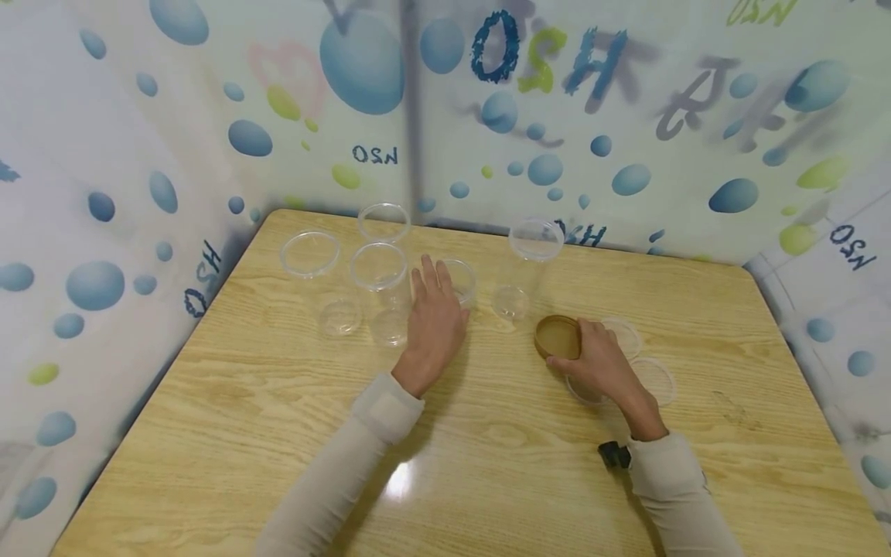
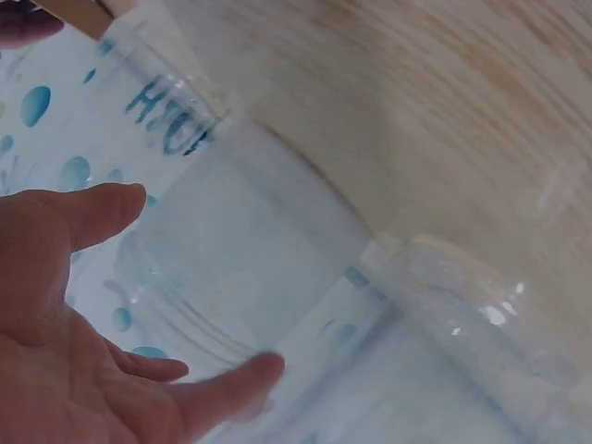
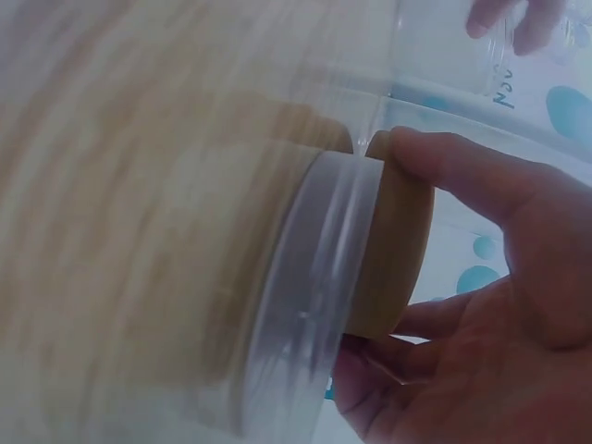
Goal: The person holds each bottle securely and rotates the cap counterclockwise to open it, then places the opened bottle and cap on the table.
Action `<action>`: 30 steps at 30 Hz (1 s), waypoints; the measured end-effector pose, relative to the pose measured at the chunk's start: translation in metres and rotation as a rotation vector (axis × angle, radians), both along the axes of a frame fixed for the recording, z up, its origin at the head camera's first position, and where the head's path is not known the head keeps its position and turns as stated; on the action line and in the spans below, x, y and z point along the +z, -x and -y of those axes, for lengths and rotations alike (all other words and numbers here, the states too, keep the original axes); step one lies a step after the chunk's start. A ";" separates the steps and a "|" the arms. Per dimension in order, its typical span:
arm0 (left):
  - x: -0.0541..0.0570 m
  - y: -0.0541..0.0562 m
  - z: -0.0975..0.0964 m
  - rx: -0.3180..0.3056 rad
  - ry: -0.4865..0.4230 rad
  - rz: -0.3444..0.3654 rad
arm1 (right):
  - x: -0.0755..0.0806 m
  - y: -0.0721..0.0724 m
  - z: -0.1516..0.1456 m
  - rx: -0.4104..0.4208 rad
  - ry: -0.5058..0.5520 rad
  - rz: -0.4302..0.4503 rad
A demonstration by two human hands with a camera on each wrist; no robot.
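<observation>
My right hand holds a shallow, round brown lid by its edge, thumb on the near side and fingers on the far side. In the right wrist view the brown lid stands just beyond a clear lid. Clear plastic lids lie under and beside that hand. My left hand reaches among clear plastic cups, its fingers extended and spread beside a cup that it partly hides. In the left wrist view, thumb and fingers are apart next to a clear cup.
Several clear cups stand toward the back: one at far left, one beside the left hand, one behind it and one farther right. The wooden table backs onto a patterned curtain.
</observation>
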State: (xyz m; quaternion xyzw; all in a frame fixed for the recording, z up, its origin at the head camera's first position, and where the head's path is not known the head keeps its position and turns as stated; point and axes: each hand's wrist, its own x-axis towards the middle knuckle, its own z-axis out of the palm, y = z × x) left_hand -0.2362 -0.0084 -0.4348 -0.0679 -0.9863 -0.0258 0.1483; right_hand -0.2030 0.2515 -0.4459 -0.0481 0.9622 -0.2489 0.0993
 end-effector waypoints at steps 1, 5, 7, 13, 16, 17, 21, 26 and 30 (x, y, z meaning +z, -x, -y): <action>0.002 -0.001 -0.001 -0.006 0.009 -0.014 | 0.001 0.000 0.001 0.002 -0.004 0.002; 0.011 -0.005 -0.006 -0.038 -0.026 -0.054 | 0.002 0.003 0.002 0.009 -0.020 0.017; 0.017 -0.005 -0.009 -0.079 -0.084 -0.071 | 0.002 0.005 0.003 0.011 -0.026 0.026; 0.030 -0.003 -0.023 -0.269 -0.415 0.002 | 0.001 0.009 0.004 0.009 -0.044 0.036; 0.030 0.001 -0.032 -0.331 -0.611 0.116 | 0.000 0.010 0.004 0.007 -0.061 0.037; 0.029 0.003 -0.035 -0.340 -0.663 0.153 | -0.001 0.010 0.003 0.006 -0.069 0.037; 0.025 0.012 -0.046 -0.312 -0.790 0.243 | -0.002 0.011 0.002 0.010 -0.090 0.037; 0.022 0.023 -0.057 -0.277 -0.917 0.276 | -0.002 0.012 0.002 0.012 -0.090 0.041; 0.017 0.029 -0.064 -0.289 -0.985 0.270 | -0.003 0.012 0.002 0.011 -0.085 0.043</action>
